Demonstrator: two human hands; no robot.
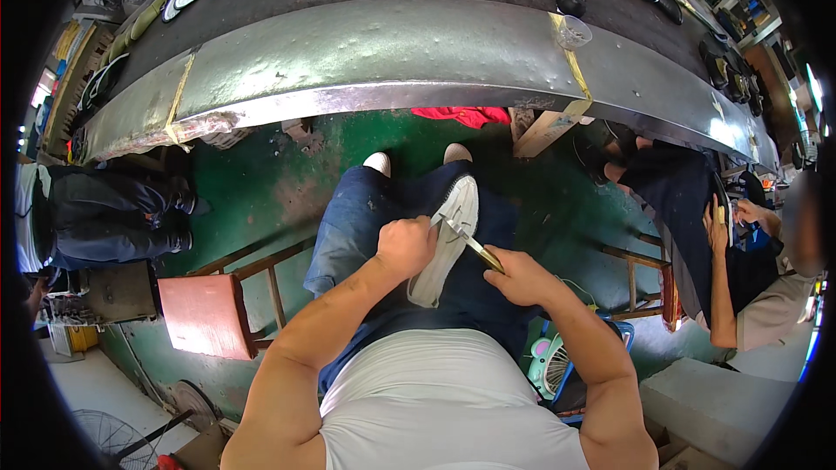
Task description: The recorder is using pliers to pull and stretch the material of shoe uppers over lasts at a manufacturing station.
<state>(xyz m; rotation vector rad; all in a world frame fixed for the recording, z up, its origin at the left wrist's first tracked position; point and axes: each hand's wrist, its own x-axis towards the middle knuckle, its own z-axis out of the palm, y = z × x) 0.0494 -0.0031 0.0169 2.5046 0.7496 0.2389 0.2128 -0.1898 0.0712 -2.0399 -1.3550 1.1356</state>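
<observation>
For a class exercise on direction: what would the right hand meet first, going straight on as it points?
The right hand would probably meet the long off-white shoe first; depth is unclear.

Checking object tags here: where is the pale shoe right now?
In the head view, the pale shoe is near the centre, over the lap, between left hand and right hand, a metal tool across it.

Metal tool [475, 245] blocking btwn hands [407, 246], free gap btwn knees [353, 190] & bench [374, 52], stool [205, 313] in way L, fan [549, 367] R
</observation>
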